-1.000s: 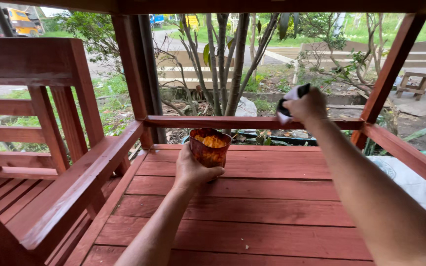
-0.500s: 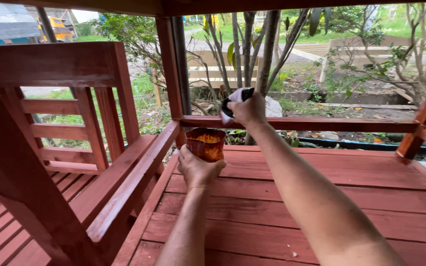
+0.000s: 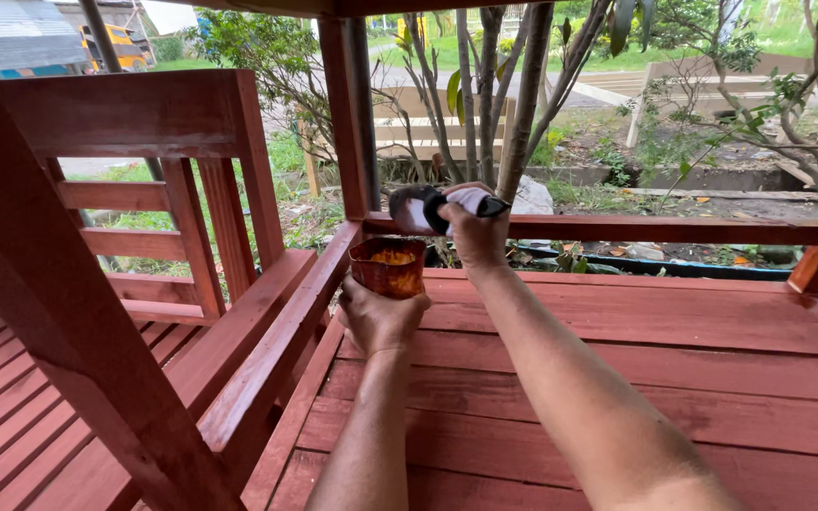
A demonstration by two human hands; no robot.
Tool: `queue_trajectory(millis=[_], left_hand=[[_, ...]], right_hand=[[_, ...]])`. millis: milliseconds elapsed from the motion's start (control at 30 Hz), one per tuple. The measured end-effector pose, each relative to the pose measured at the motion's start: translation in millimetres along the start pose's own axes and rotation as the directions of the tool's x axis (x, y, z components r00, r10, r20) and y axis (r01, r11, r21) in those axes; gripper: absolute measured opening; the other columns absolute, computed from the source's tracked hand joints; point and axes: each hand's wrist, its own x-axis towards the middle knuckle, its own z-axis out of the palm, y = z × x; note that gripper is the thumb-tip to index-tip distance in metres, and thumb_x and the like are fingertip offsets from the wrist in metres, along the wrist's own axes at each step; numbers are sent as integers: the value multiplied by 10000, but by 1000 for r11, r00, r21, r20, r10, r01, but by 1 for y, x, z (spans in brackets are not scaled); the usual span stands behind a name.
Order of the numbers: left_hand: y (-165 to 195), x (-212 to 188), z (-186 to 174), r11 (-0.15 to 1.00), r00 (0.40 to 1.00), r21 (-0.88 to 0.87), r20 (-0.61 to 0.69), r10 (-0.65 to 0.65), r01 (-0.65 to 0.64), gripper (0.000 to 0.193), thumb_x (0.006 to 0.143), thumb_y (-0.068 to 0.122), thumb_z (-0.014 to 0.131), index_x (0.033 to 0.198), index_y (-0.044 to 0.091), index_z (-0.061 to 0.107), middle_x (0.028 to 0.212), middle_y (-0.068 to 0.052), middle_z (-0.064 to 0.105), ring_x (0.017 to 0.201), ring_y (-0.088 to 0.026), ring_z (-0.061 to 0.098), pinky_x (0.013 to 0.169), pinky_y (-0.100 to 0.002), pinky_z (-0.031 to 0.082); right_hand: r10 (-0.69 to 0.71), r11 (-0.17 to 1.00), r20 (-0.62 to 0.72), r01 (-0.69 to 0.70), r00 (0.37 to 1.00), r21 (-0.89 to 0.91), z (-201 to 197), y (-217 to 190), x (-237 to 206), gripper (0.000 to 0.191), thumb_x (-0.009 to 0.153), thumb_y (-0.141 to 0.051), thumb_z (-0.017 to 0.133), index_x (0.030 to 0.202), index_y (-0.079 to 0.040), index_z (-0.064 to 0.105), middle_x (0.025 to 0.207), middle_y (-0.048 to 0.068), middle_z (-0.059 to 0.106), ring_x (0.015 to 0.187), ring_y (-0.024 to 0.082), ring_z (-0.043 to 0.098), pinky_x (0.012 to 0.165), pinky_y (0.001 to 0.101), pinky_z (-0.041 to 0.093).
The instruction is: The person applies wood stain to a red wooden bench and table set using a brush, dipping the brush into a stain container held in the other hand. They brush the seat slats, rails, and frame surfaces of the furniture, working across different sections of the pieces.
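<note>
Cup (image 3: pixel 388 266) (small, rust-brown, its inside smeared orange) held upright in the left hand (image 3: pixel 381 317), whose fingers wrap its lower half from beneath. The cup hangs over the red plank deck (image 3: pixel 617 378), just inside the corner where the low rail (image 3: pixel 655 229) meets the post (image 3: pixel 345 114). Right hand (image 3: pixel 477 232) closed around a brush (image 3: pixel 428 208) (white handle with black parts), gripped from above; the brush lies level, its dark head pointing left, just above and to the right of the cup and touching or nearly touching the rail top (which, cannot be told). The two hands sit near each other, left lower and nearer the camera, right higher and at the rail.

Edges: the rail bounds the deck at the far side; a bench (image 3: pixel 144 189) with slatted back and sloping arm closes the left side, close beside the left forearm. Open deck spreads to the right and toward the camera. Beyond the rail stand thin tree trunks (image 3: pixel 523 104) and grass.
</note>
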Motion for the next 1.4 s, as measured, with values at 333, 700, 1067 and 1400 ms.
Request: queue_trajectory(millis=[333,700,1067,1400], left_hand=[[1,4,3,997,983,-13,-167,78,-81,1193,437,330,1027,1420,93,394,1428,-198,482,1368,-389,409,1133,-451,394],[17,-30,21,954,953,5,46,301,-301,1152,472,260,990,1411,61,353,1369,-188,464,1311,-390,420,1130,-487,397],[79,-98,75,903,836,-126,345,428,-410,1100,507,257,950,1410,89,345,1344,-181,437,1272,-353,427,1103,-486,443],[100,-147,114,890,812,-205,364,455,-407,1129,486,275,960,1412,79,344,1360,-183,444,1290,-360,426,1096,-479,442]], right_hand=[[-68,997,82,71,994,-32,13,14,-40,119,849,-9,754,934,-92,740,892,-22,728,814,54,636,729,236,538],[-284,875,-30,246,958,-417,-127,-31,-35,142,809,-42,791,921,-102,728,889,1,730,826,97,674,761,271,559],[-406,719,-87,259,910,-645,-328,-85,-16,143,831,-41,808,941,-84,728,931,22,729,853,116,678,794,286,548],[-383,707,-365,15,849,-707,-423,-120,-7,153,833,-91,810,960,-115,729,930,37,724,847,148,690,780,306,561]])
